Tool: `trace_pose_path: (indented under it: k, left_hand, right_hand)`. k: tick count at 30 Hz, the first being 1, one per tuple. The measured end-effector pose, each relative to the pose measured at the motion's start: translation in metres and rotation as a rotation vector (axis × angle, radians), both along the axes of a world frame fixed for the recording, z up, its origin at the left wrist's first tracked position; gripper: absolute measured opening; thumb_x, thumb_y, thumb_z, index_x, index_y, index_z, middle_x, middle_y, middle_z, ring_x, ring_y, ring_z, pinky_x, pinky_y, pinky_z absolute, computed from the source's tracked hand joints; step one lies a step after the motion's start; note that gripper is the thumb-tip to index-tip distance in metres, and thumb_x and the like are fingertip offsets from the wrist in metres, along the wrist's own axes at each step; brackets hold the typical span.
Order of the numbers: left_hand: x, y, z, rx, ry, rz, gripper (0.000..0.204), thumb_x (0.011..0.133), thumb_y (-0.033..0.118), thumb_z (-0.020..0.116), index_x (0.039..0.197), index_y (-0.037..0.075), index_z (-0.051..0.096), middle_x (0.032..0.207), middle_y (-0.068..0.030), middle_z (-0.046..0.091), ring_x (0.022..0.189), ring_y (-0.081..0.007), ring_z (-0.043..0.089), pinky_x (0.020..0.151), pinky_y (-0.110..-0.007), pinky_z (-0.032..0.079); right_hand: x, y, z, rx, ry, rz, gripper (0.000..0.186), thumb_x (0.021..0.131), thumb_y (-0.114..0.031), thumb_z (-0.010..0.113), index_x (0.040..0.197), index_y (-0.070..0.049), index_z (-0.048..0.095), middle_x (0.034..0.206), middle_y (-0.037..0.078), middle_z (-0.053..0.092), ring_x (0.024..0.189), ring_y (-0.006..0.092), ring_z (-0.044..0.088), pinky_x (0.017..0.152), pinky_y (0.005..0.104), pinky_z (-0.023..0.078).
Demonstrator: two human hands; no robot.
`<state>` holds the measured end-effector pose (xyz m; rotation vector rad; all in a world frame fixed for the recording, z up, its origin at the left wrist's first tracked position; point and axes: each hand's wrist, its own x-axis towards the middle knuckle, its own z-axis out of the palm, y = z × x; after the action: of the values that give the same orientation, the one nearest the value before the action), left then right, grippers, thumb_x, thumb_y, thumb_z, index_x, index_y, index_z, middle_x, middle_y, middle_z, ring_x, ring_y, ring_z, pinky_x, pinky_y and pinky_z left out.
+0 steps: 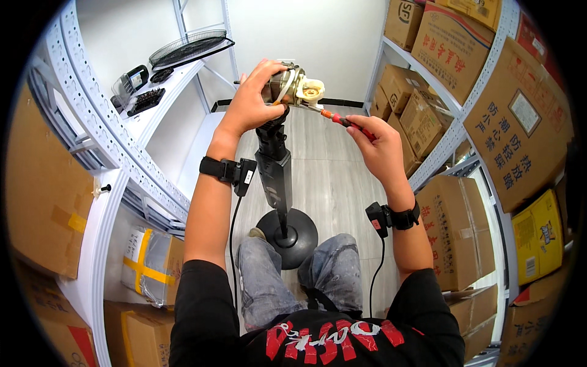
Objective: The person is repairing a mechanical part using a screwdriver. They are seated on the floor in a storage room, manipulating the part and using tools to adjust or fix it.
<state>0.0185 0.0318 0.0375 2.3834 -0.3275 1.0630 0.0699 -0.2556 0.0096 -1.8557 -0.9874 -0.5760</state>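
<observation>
My left hand (249, 101) is wrapped round the bare fan motor (282, 84), thumb toward me and fingers over its top. A cream plastic gearbox (310, 90) juts from the motor's right side. In my right hand (380, 145) is a red and black screwdriver (336, 117), slanting up to the left. Its tip meets the underside of the motor near the gearbox; the exact contact point is too small to tell. Below the motor stands the black fan pole (273, 168), rising from a round black base (302, 235) between my legs.
On the left white shelf (160, 113) lie a black fan grille (192, 49), a dark bit case (145, 101) and a black, partly clear round item (136, 79). Cardboard boxes (452, 46) fill the right rack. A taped box (150, 263) sits low at left. Cables (235, 244) hang from my wrist straps.
</observation>
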Motion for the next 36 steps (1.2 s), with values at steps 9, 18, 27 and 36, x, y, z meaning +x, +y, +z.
trace_pose_path:
  k: [9, 18, 27, 36]
  left_hand:
    - [0.001, 0.005, -0.003, -0.013, -0.011, -0.031, 0.066, 0.067, 0.013, 0.072, 0.131, 0.013, 0.056, 0.14, -0.0075, 0.054, 0.127, -0.0286, 0.051, 0.103, -0.035, 0.041]
    - [0.004, 0.015, -0.002, -0.007, -0.014, -0.133, 0.066, 0.066, 0.01, 0.071, 0.131, 0.012, 0.056, 0.135, -0.0035, 0.055, 0.118, -0.0226, 0.053, 0.097, -0.029, 0.041]
    - [0.006, 0.014, 0.0, 0.012, 0.008, -0.164, 0.066, 0.068, 0.009, 0.07, 0.132, 0.011, 0.056, 0.14, -0.0053, 0.054, 0.128, -0.024, 0.051, 0.106, -0.032, 0.039]
    - [0.002, 0.01, -0.002, -0.051, 0.002, -0.114, 0.064, 0.067, 0.013, 0.069, 0.13, 0.014, 0.056, 0.138, -0.0026, 0.054, 0.124, -0.0243, 0.053, 0.106, -0.038, 0.034]
  right_hand:
    - [-0.003, 0.001, 0.005, -0.025, -0.032, 0.01, 0.018, 0.087, -0.011, 0.073, 0.104, -0.005, 0.073, 0.084, 0.012, 0.068, 0.07, 0.0247, 0.063, 0.064, 0.0334, 0.05]
    - [-0.011, 0.002, 0.019, -0.112, -0.119, 0.035, 0.021, 0.086, -0.011, 0.074, 0.105, -0.005, 0.07, 0.092, 0.01, 0.07, 0.075, 0.025, 0.067, 0.068, 0.0325, 0.053]
    - [-0.022, 0.011, 0.016, -0.174, -0.311, -0.046, 0.023, 0.083, -0.01, 0.074, 0.105, -0.01, 0.071, 0.083, 0.006, 0.064, 0.068, 0.0276, 0.062, 0.062, 0.0378, 0.05]
    - [-0.017, -0.002, 0.009, -0.145, -0.177, -0.088, 0.022, 0.084, -0.012, 0.074, 0.106, -0.011, 0.072, 0.079, 0.007, 0.063, 0.066, 0.0257, 0.061, 0.06, 0.036, 0.049]
